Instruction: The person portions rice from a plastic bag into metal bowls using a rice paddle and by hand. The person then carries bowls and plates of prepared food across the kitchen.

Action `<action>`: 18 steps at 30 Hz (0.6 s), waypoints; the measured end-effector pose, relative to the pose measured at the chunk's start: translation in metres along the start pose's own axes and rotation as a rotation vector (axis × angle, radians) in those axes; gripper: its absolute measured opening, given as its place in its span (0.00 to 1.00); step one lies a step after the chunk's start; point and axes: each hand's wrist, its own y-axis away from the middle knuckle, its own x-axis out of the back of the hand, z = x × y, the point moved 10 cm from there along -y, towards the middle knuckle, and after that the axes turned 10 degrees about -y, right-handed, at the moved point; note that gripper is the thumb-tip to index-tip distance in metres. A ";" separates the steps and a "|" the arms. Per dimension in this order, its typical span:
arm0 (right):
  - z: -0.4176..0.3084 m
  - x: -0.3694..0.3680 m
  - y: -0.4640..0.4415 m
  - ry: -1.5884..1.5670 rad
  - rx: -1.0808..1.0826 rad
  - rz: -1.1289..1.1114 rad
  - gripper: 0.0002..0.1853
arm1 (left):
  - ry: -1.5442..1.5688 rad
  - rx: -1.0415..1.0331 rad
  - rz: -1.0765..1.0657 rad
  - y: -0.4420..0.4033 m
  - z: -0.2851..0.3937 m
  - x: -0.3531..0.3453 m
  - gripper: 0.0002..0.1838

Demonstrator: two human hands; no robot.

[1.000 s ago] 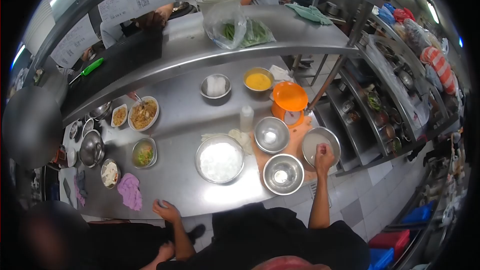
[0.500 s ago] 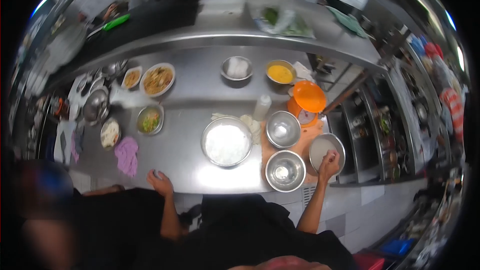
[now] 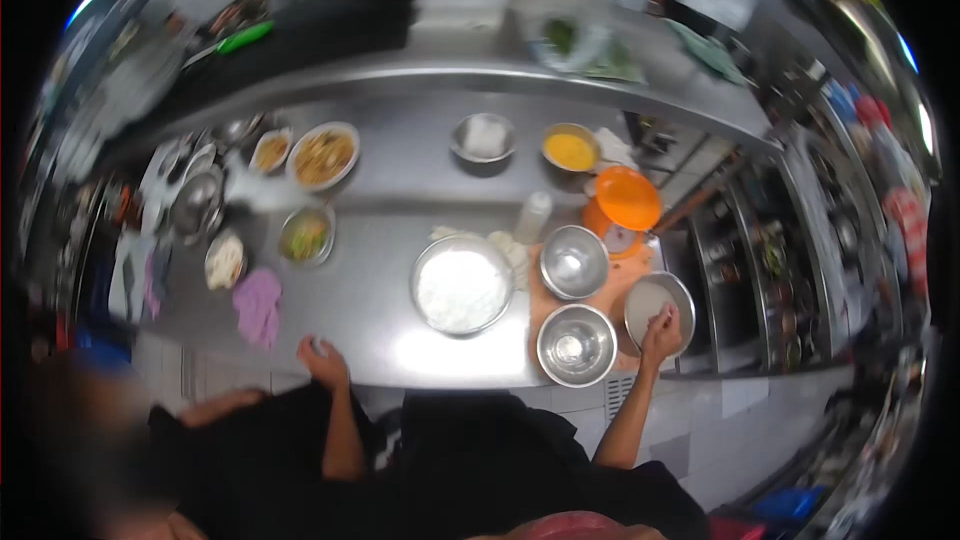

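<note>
My right hand (image 3: 662, 332) is over the steel bowl (image 3: 687, 308) of cloudy liquid at the table's right end. Its fingers are drawn together, and what they hold, if anything, cannot be made out. My left hand (image 3: 325, 362) hovers by the front edge of the steel table (image 3: 370, 300), fingers loosely bent and apart, with nothing in it. A wide basin (image 3: 418, 302) with white contents lies between my hands. Two steel bowls (image 3: 574, 262) stand on an orange board (image 3: 625, 275) just left of the liquid. A lilac cloth (image 3: 258, 305) is nearest my left hand.
An orange scale (image 3: 628, 198) and a white squeeze bottle (image 3: 534, 215) stand behind the bowls. Further back are a bowl of yellow liquid (image 3: 570, 150) and a noodle dish (image 3: 324, 156). A co-worker's arm (image 3: 225, 406) is at my left. A raised shelf (image 3: 450, 75) spans the back.
The view has shifted slightly, so the table things appear a little further right. The co-worker on my left has moved, with an arm now showing more. My right hand stays at the liquid bowl.
</note>
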 end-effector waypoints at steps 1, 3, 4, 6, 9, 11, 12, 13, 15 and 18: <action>-0.008 -0.005 0.002 -0.013 0.005 -0.046 0.15 | -0.017 -0.021 0.010 0.000 0.005 0.004 0.16; -0.020 -0.006 0.004 -0.030 0.005 -0.072 0.14 | -0.008 0.021 0.009 0.001 0.008 0.007 0.16; -0.026 -0.006 0.004 -0.035 0.007 -0.074 0.14 | -0.004 0.030 0.007 0.001 0.009 0.007 0.16; -0.026 -0.005 0.005 -0.044 0.005 -0.078 0.13 | -0.004 0.037 0.007 0.001 0.009 0.007 0.16; -0.021 -0.007 0.005 -0.109 0.004 -0.091 0.11 | -0.003 0.031 0.017 0.001 0.008 0.006 0.16; -0.023 -0.005 0.005 -0.132 0.064 -0.079 0.11 | -0.018 -0.010 0.045 0.003 0.010 0.009 0.15; -0.020 -0.005 0.005 -0.129 0.065 -0.087 0.11 | -0.024 -0.004 0.043 0.003 0.007 0.009 0.15; -0.018 -0.005 0.004 -0.111 0.082 -0.080 0.12 | -0.027 0.011 0.013 0.001 0.004 0.003 0.15; -0.021 -0.006 0.005 -0.089 0.106 -0.107 0.12 | -0.044 0.041 -0.020 0.002 0.003 0.002 0.15; -0.024 -0.005 0.006 -0.064 0.067 -0.093 0.13 | -0.108 0.075 -0.040 0.002 0.004 0.003 0.14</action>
